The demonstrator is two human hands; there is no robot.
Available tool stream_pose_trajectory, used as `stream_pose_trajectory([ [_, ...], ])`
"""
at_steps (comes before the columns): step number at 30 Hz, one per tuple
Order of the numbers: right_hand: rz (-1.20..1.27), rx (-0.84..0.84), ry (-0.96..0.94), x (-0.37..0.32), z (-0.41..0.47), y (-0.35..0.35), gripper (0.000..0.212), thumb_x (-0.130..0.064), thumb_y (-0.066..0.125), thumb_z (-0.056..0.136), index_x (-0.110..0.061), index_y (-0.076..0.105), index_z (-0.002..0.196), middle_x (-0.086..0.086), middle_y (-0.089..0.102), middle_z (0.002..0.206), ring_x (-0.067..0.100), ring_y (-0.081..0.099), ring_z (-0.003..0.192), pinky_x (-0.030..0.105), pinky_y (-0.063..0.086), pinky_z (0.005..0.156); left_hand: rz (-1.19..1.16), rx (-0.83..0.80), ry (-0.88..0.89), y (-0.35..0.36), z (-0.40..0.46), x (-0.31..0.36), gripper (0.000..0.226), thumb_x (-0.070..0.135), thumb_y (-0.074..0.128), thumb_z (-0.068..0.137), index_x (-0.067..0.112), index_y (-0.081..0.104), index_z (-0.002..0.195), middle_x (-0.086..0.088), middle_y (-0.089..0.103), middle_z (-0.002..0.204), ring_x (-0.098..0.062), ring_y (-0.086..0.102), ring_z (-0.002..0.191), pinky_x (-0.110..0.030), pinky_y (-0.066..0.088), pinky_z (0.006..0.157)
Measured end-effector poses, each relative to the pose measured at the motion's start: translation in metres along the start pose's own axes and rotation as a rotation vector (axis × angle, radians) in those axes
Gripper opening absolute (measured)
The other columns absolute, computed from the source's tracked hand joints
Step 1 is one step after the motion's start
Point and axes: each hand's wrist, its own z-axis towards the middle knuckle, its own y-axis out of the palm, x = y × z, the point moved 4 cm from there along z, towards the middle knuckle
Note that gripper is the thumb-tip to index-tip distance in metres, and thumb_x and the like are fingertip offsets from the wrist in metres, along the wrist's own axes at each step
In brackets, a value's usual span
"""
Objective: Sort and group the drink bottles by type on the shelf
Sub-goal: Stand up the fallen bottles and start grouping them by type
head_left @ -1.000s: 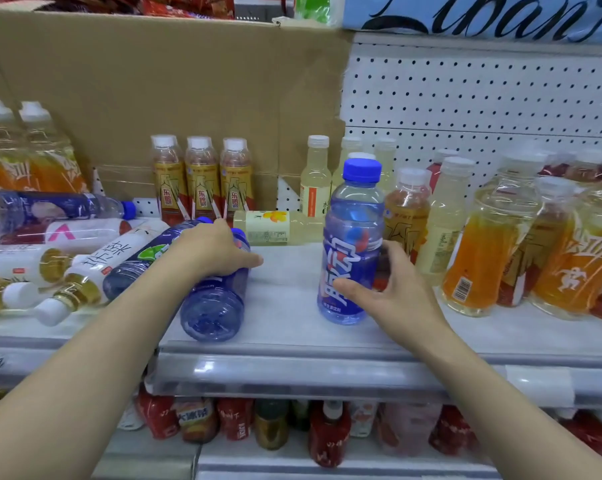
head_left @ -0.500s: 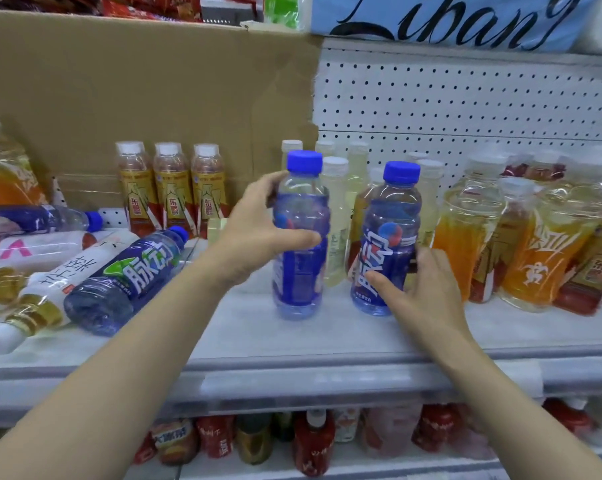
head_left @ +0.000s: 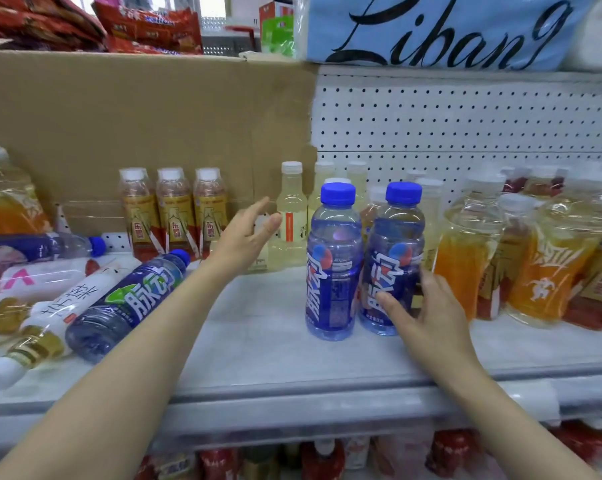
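Two blue bottles upright: left one (head_left: 332, 271) and right one (head_left: 393, 265) stand side by side at mid shelf, touching or nearly so.
Shelf (head_left: 258, 341): pale board, bare patch in front of the pair; orange bottles (head_left: 465, 258) crowd the right.
Third blue bottle (head_left: 129, 299): same label, lying on its side at the left among other toppled drinks.
Left hand (head_left: 245, 237): open, fingers spread, holding nothing, clear of the left upright bottle.
Right hand (head_left: 427, 313): fingers curled round the lower body of the right upright bottle, steadying it.
Step in hand, judged: fetch the lying bottle next.
Advice: grip it at mid body, stand it just left of the pair, labels facing front, without knocking neighbours.
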Motion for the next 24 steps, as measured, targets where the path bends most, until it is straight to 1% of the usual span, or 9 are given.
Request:
stream_pose_trajectory([
  [3, -0.009, 0.003, -0.004, 0.000, 0.000, 0.000, 0.054, -0.043, 0.074, 0.088, -0.022, 0.056, 0.135, -0.007, 0.054, 0.111, 0.012, 0.057, 0.100, 0.033, 0.052, 0.084, 0.516, -0.168, -0.210, -0.005, 0.017, -0.037, 0.082, 0.069, 0.046, 0.094, 0.022, 0.027, 0.160, -0.007, 0.034, 0.163, -0.029, 0.029, 0.150, -0.047, 0.031, 0.119],
  [5, -0.009, 0.001, -0.006, -0.002, 0.000, 0.000, 0.053, -0.043, 0.074, 0.089, -0.022, 0.056, 0.134, -0.007, 0.054, 0.111, 0.013, 0.057, 0.101, 0.035, 0.053, 0.085, 0.883, -0.236, -0.207, -0.003, 0.020, -0.040, 0.089, 0.075, 0.048, 0.090, 0.028, 0.023, 0.160, -0.008, 0.042, 0.158, -0.033, 0.040, 0.142, -0.047, 0.039, 0.113],
  [7, 0.002, -0.001, -0.003, -0.002, 0.000, 0.000, 0.053, -0.042, 0.074, 0.089, -0.022, 0.056, 0.134, -0.007, 0.054, 0.112, 0.013, 0.058, 0.102, 0.037, 0.055, 0.086, 1.057, -0.278, -0.195, 0.003, 0.023, -0.030, 0.093, 0.080, 0.056, 0.081, 0.032, 0.031, 0.156, -0.009, 0.047, 0.148, -0.033, 0.043, 0.134, -0.045, 0.040, 0.108],
  [10, 0.010, -0.003, 0.003, 0.000, 0.000, -0.001, 0.053, -0.043, 0.075, 0.088, -0.023, 0.056, 0.134, -0.007, 0.055, 0.112, 0.013, 0.057, 0.102, 0.038, 0.055, 0.088, 0.854, -0.354, -0.386, 0.007, 0.020, -0.027, 0.101, 0.079, 0.068, 0.072, 0.021, 0.043, 0.150, -0.010, 0.047, 0.149, -0.032, 0.045, 0.133, -0.041, 0.042, 0.101],
  [13, 0.012, -0.008, 0.001, 0.001, 0.000, -0.001, 0.054, -0.045, 0.074, 0.089, -0.025, 0.055, 0.135, -0.007, 0.056, 0.114, 0.012, 0.057, 0.103, 0.038, 0.055, 0.088, 0.505, -0.294, -0.530, -0.003, 0.005, -0.032, 0.096, 0.065, 0.078, 0.074, 0.011, 0.047, 0.147, -0.010, 0.053, 0.145, -0.032, 0.052, 0.128, -0.040, 0.045, 0.098],
  [16, 0.013, 0.002, -0.008, 0.000, 0.001, 0.000, 0.053, -0.044, 0.073, 0.089, -0.024, 0.055, 0.135, -0.006, 0.056, 0.114, 0.011, 0.056, 0.102, 0.038, 0.055, 0.088, 0.100, -0.166, -0.547, -0.024, -0.008, -0.028, 0.054, 0.041, 0.082, 0.082, 0.006, 0.062, 0.118, -0.012, 0.064, 0.115, -0.027, 0.060, 0.100, -0.037, 0.051, 0.082],
  [19, -0.004, 0.008, -0.017, 0.000, 0.001, 0.001, 0.051, -0.044, 0.073, 0.090, -0.023, 0.056, 0.132, -0.005, 0.055, 0.112, 0.013, 0.056, 0.101, 0.037, 0.054, 0.084, -0.347, 0.051, -0.477, -0.041, -0.025, -0.028, 0.028, 0.005, 0.073, 0.089, 0.004, 0.062, 0.115, -0.021, 0.067, 0.117, -0.025, 0.065, 0.090, -0.034, 0.058, 0.073],
  [21, -0.023, 0.015, -0.024, -0.002, 0.002, 0.002, 0.049, -0.043, 0.073, 0.090, -0.021, 0.056, 0.131, -0.002, 0.056, 0.112, 0.015, 0.055, 0.102, 0.032, 0.047, 0.081, -0.239, 0.091, -0.419, -0.041, -0.036, -0.024, 0.044, 0.016, 0.075, 0.091, 0.010, 0.055, 0.130, -0.017, 0.060, 0.130, -0.026, 0.064, 0.106, -0.038, 0.060, 0.082],
  [24, -0.029, -0.003, -0.024, -0.005, 0.001, 0.003, 0.049, -0.043, 0.071, 0.092, -0.020, 0.055, 0.132, -0.001, 0.055, 0.114, 0.013, 0.052, 0.101, 0.028, 0.040, 0.081, 0.027, -0.152, -0.486, -0.006, -0.057, -0.008, 0.091, 0.065, 0.071, 0.079, 0.020, 0.041, 0.152, -0.006, 0.053, 0.143, -0.025, 0.058, 0.116, -0.046, 0.054, 0.097],
])
